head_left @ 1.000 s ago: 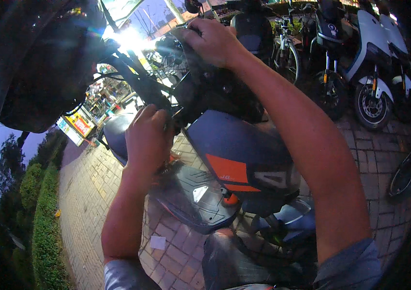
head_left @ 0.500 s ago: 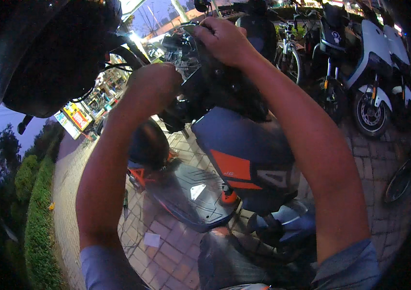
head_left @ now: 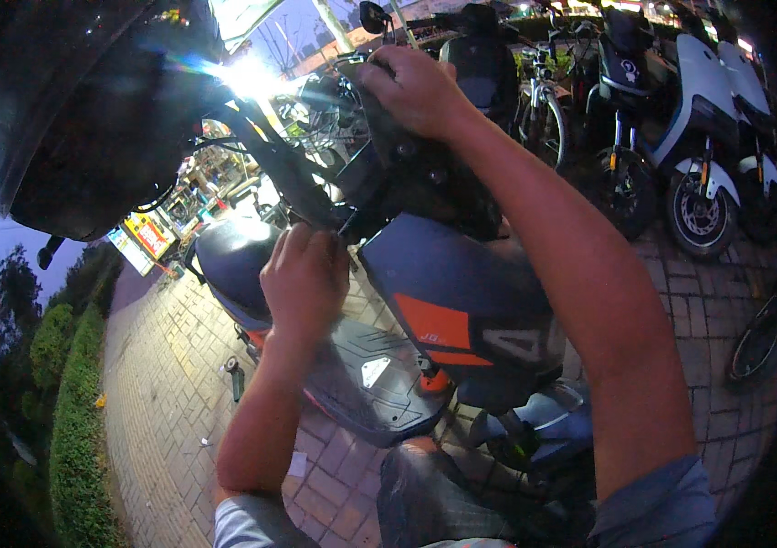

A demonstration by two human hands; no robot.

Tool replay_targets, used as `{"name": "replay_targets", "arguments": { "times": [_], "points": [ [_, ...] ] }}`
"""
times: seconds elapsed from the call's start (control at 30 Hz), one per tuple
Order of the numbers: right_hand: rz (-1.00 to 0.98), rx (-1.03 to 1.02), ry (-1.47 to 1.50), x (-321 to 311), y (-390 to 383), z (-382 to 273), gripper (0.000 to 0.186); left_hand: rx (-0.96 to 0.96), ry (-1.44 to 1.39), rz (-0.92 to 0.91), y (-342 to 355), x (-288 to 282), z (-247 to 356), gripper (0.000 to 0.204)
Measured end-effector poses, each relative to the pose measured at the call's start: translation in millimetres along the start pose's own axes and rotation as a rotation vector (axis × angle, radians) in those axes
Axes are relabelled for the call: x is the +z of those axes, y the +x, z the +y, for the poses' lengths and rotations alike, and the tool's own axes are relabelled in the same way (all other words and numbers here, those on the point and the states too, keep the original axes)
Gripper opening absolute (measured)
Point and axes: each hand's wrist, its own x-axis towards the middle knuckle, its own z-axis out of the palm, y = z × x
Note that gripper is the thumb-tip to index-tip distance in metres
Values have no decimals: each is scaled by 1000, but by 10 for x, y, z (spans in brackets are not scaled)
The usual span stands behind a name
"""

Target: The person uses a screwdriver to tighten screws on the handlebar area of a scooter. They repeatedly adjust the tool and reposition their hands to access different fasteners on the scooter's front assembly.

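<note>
My right hand (head_left: 411,91) is closed on the upper edge of a black front panel (head_left: 434,187) of a scooter, near the top middle. My left hand (head_left: 304,279) is closed lower down, by the dark steering stem (head_left: 302,187); what its fingers hold is hidden. Just below are the scooter's dark blue body with orange patches (head_left: 420,315), a grey footboard (head_left: 375,393) and a dark seat (head_left: 233,260). A large glossy black object (head_left: 105,119) hangs at the upper left.
Parked white scooters (head_left: 708,119) and a bicycle (head_left: 544,119) stand at the upper right. Paving (head_left: 160,384) runs along a low hedge (head_left: 78,429) at the left. A cluttered lit stall (head_left: 147,237) sits in the distance, with bright glare above it.
My left hand rose higher on the stem half a second ago and is now back down, lower than a second ago. My right hand stays on the panel, slightly shifted.
</note>
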Motion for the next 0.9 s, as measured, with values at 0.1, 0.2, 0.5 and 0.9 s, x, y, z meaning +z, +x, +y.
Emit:
{"name": "replay_targets", "arguments": {
  "times": [0.1, 0.2, 0.5, 0.9],
  "points": [
    [25, -1, -7, 7, -8, 3, 42, -54, -4, 82, -87, 136, 43, 12],
    [37, -8, -27, -2, -13, -3, 42, -40, -29, 179, -155, 243, 94, 11],
    [24, -2, -28, -16, -9, -12, 43, -65, -32, 54, 49, 10, 28, 11],
    [14, -92, -49, -63, -43, -52, 46, 47, 52, -20, 148, -92, -40, 9]
  ]
}}
